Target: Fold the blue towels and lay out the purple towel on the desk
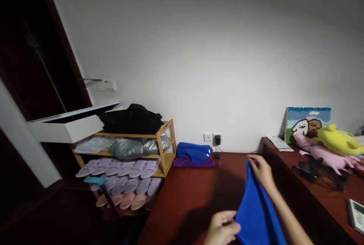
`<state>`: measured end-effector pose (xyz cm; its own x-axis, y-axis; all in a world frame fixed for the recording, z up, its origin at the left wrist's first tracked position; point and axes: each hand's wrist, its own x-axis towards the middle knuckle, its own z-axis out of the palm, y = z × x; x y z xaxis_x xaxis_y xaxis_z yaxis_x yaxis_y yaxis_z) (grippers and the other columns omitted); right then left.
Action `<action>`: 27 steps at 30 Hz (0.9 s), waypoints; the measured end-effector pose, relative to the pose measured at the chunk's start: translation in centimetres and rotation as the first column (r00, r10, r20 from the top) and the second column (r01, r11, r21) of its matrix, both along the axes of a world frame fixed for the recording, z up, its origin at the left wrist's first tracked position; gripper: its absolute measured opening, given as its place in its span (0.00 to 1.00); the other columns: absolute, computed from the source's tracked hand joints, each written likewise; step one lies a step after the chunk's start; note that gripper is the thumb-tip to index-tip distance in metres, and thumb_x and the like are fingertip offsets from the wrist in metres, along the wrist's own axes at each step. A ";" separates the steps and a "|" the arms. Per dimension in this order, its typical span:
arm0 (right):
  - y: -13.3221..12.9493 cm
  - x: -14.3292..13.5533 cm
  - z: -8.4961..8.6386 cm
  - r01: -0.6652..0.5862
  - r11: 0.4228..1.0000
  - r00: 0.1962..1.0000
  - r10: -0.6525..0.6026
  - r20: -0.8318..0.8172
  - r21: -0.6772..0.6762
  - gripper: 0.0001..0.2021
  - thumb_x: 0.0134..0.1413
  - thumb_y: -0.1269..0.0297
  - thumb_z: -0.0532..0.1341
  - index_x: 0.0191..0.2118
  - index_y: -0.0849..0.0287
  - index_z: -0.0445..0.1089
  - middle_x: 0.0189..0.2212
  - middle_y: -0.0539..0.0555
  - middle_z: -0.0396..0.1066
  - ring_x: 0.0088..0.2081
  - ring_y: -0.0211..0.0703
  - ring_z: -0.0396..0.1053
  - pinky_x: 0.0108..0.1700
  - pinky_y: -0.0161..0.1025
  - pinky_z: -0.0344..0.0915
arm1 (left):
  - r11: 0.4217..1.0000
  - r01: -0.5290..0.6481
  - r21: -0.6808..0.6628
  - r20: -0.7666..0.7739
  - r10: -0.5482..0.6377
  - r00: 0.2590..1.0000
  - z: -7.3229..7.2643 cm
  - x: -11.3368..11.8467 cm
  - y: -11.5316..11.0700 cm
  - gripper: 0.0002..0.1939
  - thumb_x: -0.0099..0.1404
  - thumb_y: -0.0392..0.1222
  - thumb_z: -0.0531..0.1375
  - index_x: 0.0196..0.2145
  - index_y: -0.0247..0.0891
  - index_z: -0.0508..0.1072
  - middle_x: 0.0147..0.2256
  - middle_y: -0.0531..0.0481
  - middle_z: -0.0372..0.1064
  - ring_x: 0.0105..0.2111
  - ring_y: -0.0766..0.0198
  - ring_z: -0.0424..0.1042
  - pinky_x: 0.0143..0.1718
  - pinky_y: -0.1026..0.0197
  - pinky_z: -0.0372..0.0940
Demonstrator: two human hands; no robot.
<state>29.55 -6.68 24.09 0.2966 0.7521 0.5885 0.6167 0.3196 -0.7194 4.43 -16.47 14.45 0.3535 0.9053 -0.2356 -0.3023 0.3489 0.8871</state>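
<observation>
A blue cloth (257, 211) hangs between my two hands above the reddish-brown table. My left hand (223, 228) is closed on its left edge, near the bottom of the view. Farther forward, my right hand (261, 170) pinches the cloth's upper corner, and the lower part of the cloth runs out of view. Against the wall at the back of the table lies a folded blue cloth stack (193, 153), resting on a folded purple cloth (182, 162).
A wooden shoe rack (160, 150) with several slippers (126, 168) and a black bag (132, 120) stands left. On the raised surface (309, 163) at right are a pink plush toy (321, 152), a yellow plush toy (338, 140), a dog picture (308, 120) and black cables (321, 175).
</observation>
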 end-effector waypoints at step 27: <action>-13.3 -5.0 -26.2 0.164 0.722 0.862 0.227 0.454 -0.672 0.35 0.68 0.44 0.40 0.73 0.57 0.46 0.73 0.49 0.44 0.74 0.48 0.38 0.74 0.53 0.39 | 0.967 -0.089 0.240 -0.659 0.230 0.716 -12.4 -19.6 2.7 0.26 0.42 0.62 0.69 0.33 0.39 0.78 0.33 0.46 0.78 0.33 0.53 0.76 0.31 0.58 0.68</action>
<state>24.58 -20.00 -2.11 0.0965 0.9950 -0.0270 0.9292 -0.0998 -0.3558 -15.22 -13.82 2.08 0.0094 0.9829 -0.1837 0.3660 0.1676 0.9154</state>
